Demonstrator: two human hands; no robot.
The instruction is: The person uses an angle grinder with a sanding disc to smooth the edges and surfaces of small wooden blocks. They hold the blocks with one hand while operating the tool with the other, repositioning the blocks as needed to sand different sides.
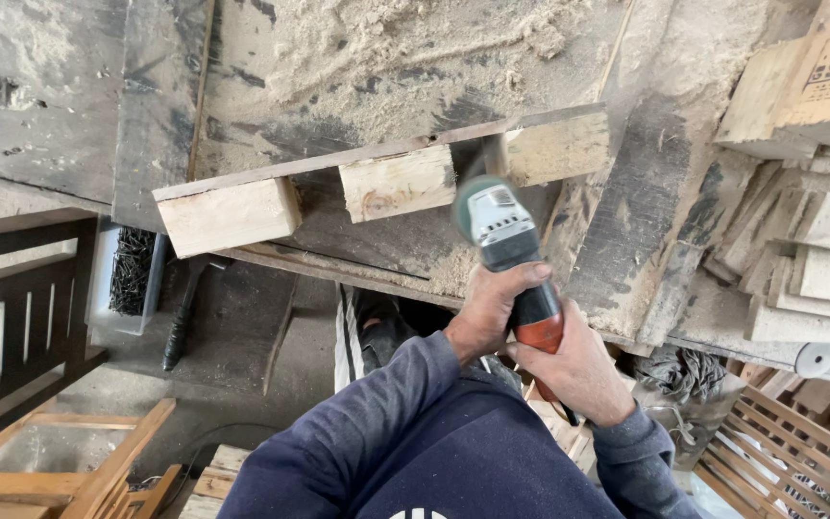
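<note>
Box of dark nails (132, 272); stacked wood offcuts (818, 250); sawdust (405, 38)

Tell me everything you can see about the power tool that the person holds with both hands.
The power tool is a hand-held grinder or sander with a grey-black body, a silver plate on its head and an orange rear grip. Its round green disc is blurred, as if spinning. The left hand wraps the middle of the body; the right hand holds the orange end. The head points away from the person, at the gap between two pale blocks of the wooden piece on the sawdust-covered workbench. Whether the disc touches the wood cannot be told.
</note>
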